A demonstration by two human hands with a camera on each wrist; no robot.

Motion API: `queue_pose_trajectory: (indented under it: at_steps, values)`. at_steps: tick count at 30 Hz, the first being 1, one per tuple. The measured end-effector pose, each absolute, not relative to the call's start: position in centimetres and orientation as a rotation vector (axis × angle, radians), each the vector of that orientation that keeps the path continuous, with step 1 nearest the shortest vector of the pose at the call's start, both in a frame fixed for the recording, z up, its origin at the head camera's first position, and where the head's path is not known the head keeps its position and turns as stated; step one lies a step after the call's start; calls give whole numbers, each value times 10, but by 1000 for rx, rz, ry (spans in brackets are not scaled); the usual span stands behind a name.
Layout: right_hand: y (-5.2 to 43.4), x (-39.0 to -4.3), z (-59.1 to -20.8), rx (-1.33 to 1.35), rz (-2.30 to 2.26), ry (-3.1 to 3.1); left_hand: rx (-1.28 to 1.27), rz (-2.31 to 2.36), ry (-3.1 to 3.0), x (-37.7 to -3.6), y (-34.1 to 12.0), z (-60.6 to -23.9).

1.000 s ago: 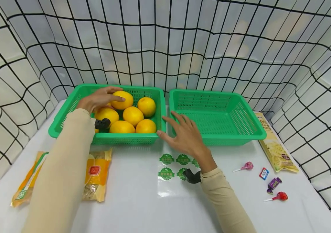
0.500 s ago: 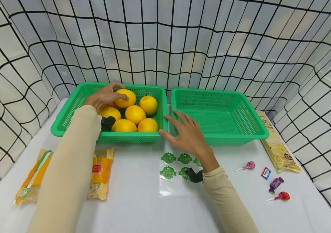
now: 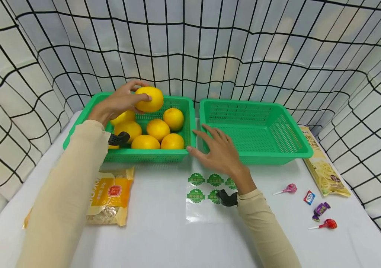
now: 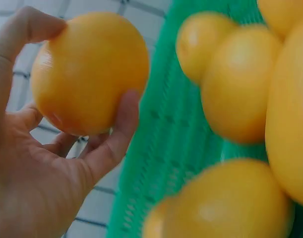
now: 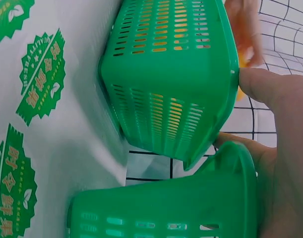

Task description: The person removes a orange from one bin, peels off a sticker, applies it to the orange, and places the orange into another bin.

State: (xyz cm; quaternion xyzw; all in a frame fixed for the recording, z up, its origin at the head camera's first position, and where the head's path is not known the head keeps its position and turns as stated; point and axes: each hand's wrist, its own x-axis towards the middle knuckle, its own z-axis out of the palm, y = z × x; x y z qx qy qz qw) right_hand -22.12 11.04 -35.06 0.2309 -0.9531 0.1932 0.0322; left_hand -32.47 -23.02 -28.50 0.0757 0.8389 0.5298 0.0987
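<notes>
My left hand (image 3: 120,100) grips an orange (image 3: 150,99) between thumb and fingers, above the left green basket (image 3: 150,156). In the left wrist view, this orange (image 4: 91,74) is apart from the other fruit, with fingertips on either side. Several more oranges (image 3: 158,129) lie in that basket. My right hand (image 3: 220,152) is at the gap between the two baskets, its fingers extended. In the right wrist view, the thumb (image 5: 263,85) touches the rim of the orange-filled basket (image 5: 166,74), and another finger reaches behind the corner. The right green basket (image 3: 250,137) holds nothing.
A clear sheet of green stickers (image 3: 196,195) lies below my right hand. Yellow food packets (image 3: 111,197) lie at the left, partly under my sleeve. At the right are a noodle packet (image 3: 324,167), lollipops (image 3: 290,188) and wrapped candies (image 3: 321,209). Black netting (image 3: 183,56) surrounds the table.
My left hand has lifted the orange up out of the pile, uncovering another orange behind. My right hand stays by the basket rim. The whole head view has shifted slightly.
</notes>
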Motion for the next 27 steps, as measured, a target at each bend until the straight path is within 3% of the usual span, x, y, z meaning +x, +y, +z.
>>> queue_pose_trajectory:
  at_steps: [10,19,27]
  values:
    - [120,-227,-351,734,625,-2907,570,1797,2286,-238,-196,-277]
    - [119,-227,-349,731,611,-2916,727,1769,2111,-161,-181,-327]
    - [119,-227,-350,728,610,-2917,572,1713,2157,-126,-144,-380]
